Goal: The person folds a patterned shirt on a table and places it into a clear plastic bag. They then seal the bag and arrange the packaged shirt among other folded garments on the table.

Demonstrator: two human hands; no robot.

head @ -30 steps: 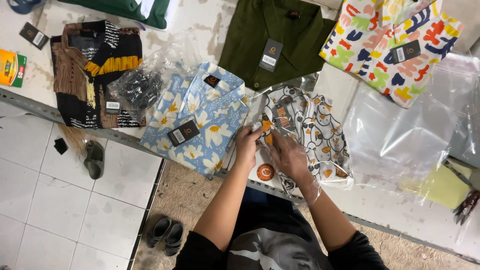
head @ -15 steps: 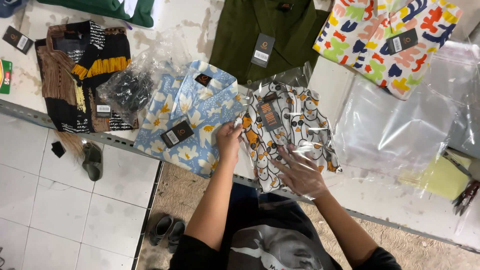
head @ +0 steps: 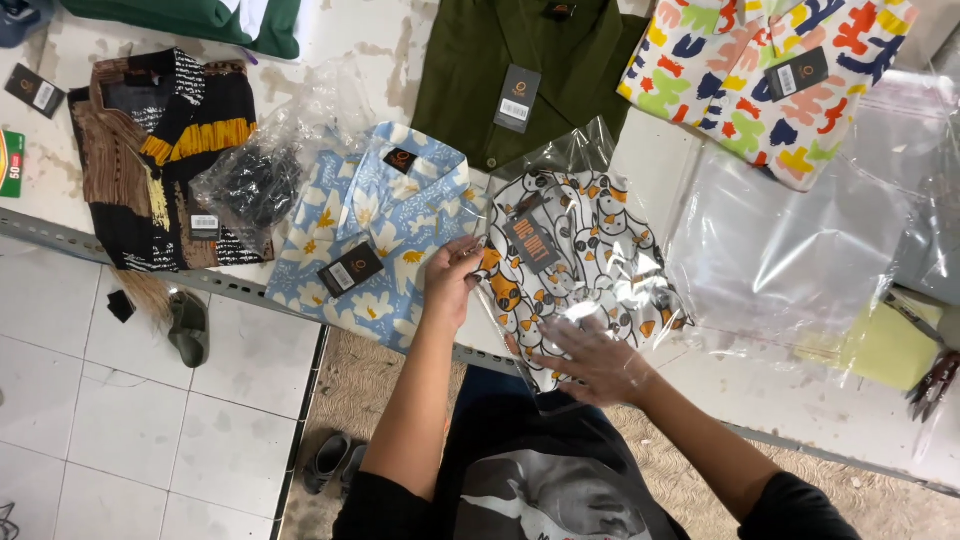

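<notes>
White folded shirt with orange-and-black print in clear plastic bag lies on worktop edge, now fully sleeved. Right hand has shifted to near end, fingers spread flat, smoothing bag. Left hand fingers pinch bag's left edge, beside blue floral shirt.

Blue floral folded shirt crowds left of the clear-bagged cat-print shirt, olive green shirt blocks behind. Free room to the right: only flat empty clear plastic bags on white counter.

Worn white table carries folded shirts and clear bags.
</notes>
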